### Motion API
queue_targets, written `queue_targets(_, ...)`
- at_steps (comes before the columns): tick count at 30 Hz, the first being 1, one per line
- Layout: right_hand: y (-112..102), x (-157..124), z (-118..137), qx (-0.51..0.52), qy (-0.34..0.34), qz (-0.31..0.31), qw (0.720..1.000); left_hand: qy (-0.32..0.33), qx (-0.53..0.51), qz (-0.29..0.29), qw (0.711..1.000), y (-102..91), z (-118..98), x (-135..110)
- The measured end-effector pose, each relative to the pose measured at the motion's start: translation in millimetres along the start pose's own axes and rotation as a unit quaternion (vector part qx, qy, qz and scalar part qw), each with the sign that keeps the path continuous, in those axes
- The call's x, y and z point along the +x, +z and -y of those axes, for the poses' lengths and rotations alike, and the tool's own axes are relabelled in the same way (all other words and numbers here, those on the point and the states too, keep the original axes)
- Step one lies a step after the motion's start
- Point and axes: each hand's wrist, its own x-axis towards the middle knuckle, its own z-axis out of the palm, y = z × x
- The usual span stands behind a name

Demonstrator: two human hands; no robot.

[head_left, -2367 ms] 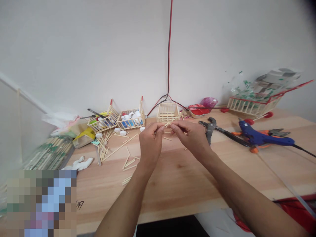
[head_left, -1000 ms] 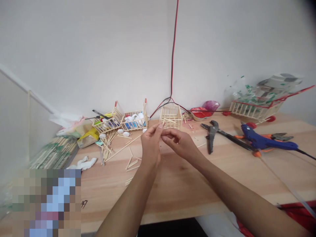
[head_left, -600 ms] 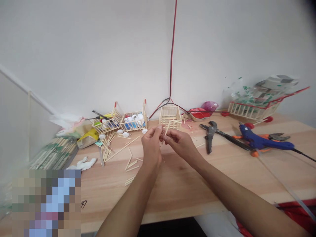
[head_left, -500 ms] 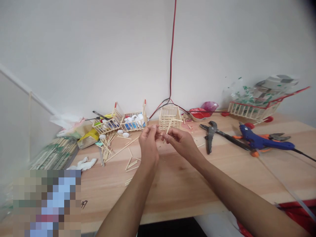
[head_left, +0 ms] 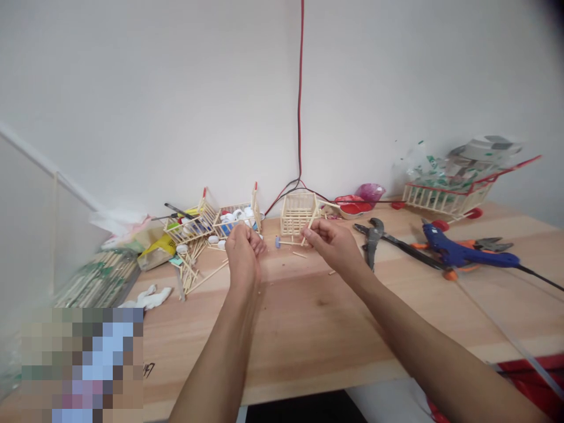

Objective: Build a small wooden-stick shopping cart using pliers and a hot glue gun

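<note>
Right hand point(head_left: 332, 239) pinches stick piece point(head_left: 310, 228) near centre basket point(head_left: 294, 225); left hand point(head_left: 244, 247) curled, contents unclear; light grip seems safest.

Two hands point(head_left: 332, 242), four stick-built baskets point(head_left: 298, 218), three red wheels point(head_left: 439, 225), one blue glue gun point(head_left: 467, 249); loose sticks point(head_left: 188, 273) perhaps twenty, overlapping.
</note>
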Motion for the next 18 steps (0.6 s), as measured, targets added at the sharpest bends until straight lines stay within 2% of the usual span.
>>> queue_targets(5, -2.5, 2.4, -2.2, 0.002, -0.008, 0.002, 1.0, 0.04, 0.092, 0.062, 0.993, -5.9, 7.0, 1.9)
queue_targets(10, -1.6, 2.9, -1.6, 0.005, -0.012, 0.003, 1.0, 0.024, 0.162, 0.047, 0.985, -10.0, 6.3, 3.6)
queue_targets(13, -1.5, 3.1, -0.4, 0.005, -0.015, 0.003, 1.0, -0.001, 0.16, 0.056, 0.986, -9.1, 3.3, 2.4)
queue_targets(18, -1.8, 3.1, -0.3, 0.01, -0.011, 0.016, 1.0, -0.032, 0.077, 0.118, 0.989, -5.2, 1.2, 0.2)
